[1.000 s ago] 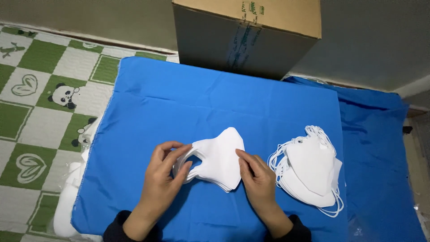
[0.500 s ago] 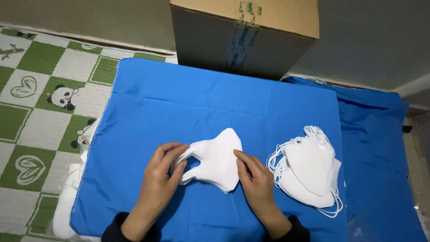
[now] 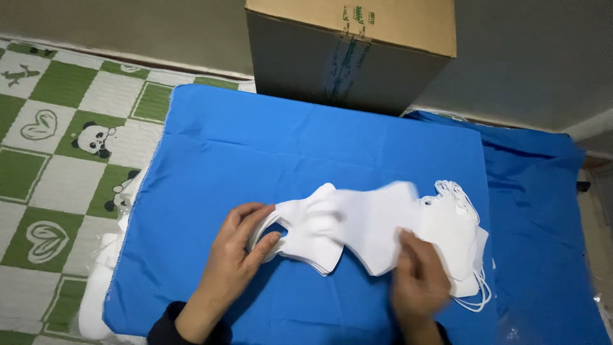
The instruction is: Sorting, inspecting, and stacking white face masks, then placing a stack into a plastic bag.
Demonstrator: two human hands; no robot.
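The left hand (image 3: pixel 239 252) pinched the ear loops of a stack of white masks (image 3: pixel 313 239) near the middle of the blue cloth (image 3: pixel 287 147). The right hand (image 3: pixel 418 281), blurred, gripped one mask (image 3: pixel 377 220) between that stack and the right pile (image 3: pixel 456 239).

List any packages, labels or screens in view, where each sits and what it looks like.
Cardboard box: at the far edge of the blue cloth, top centre; large, rectangular, brown.
Tape strip: runs down the box's front face; clear, bluish-green tint.
Printed mark: on the box's top flap; small, green.
No screens or signs in view.
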